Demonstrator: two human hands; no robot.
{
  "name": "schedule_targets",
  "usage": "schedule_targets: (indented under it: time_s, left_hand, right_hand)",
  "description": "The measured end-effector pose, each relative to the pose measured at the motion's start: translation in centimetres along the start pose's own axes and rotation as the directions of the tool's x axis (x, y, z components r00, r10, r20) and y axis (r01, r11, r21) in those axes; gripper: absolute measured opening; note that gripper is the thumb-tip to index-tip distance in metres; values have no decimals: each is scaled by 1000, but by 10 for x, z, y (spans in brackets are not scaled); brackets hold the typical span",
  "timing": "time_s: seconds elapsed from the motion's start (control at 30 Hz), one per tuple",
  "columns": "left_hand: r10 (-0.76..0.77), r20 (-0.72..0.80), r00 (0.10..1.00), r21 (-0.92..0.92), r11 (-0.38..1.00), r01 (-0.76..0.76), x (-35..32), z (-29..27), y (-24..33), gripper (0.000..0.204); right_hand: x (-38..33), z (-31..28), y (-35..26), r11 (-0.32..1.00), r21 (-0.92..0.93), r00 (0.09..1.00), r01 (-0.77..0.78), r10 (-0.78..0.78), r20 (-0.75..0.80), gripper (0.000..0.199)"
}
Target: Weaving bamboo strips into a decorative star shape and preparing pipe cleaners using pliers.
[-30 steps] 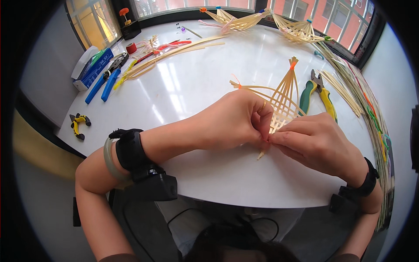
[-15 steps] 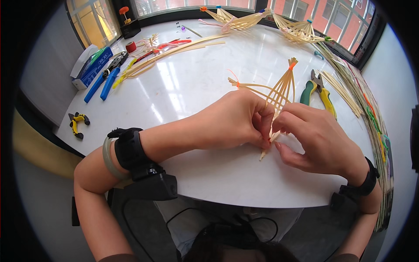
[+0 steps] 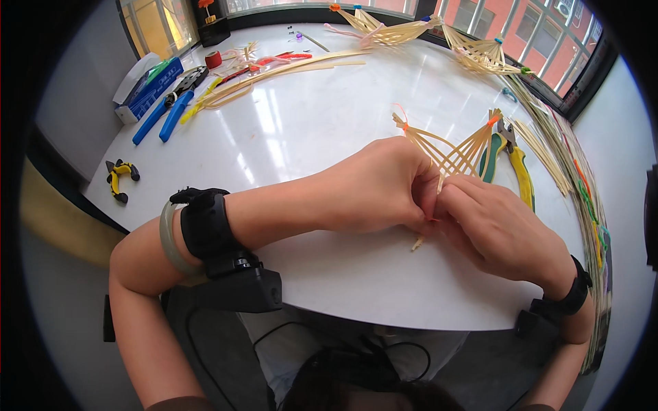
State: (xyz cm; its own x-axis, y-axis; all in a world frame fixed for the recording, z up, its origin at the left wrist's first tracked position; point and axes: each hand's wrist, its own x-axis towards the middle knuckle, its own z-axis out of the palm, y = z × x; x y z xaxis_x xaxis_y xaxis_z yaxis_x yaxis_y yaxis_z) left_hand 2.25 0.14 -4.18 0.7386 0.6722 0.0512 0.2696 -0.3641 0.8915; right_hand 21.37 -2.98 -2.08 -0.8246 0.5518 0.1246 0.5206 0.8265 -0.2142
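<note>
Both my left hand (image 3: 373, 185) and right hand (image 3: 493, 229) are pinched shut on the base of the bamboo strip fan (image 3: 449, 147) near the white table (image 3: 308, 130) edge — mid-weave, I judge. Next needs steady tension — strips kept crossed.

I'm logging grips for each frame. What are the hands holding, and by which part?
Both the left hand and the right hand pinch the woven bamboo-strip piece at its gathered lower end, where the strips converge; the fan end is free.
</note>
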Motion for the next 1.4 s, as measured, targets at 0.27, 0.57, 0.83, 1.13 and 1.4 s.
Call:
schedule_targets:
  time_s: [0.27,0.57,0.83,1.13,1.4]
  left_hand:
    - [-30,7,1000,26,999,30,2,1,0,10]
    - [-106,9,994,-13,994,106,0,-1,4,12]
    - [-120,13,993,-96,988,120,1,0,1,10]
    - [113,-85,990,277,957,-85,-5,4,9,16]
    - [311,-99,945,539,815,-212,-3,11,7,18]
  right_hand:
    - [-2,1,3,999,32,999,22,-21,-47,18]
    - [-5,-3,4,994,-1,993,107,-107,-47,20]
    - [-5,-2,8,979,-56,977,198,-201,-64,18]
    - [-3,3,25,940,340,986,-23,78,-149,11]
    - [1,8,31,932,364,981,-3,74,-180,7]
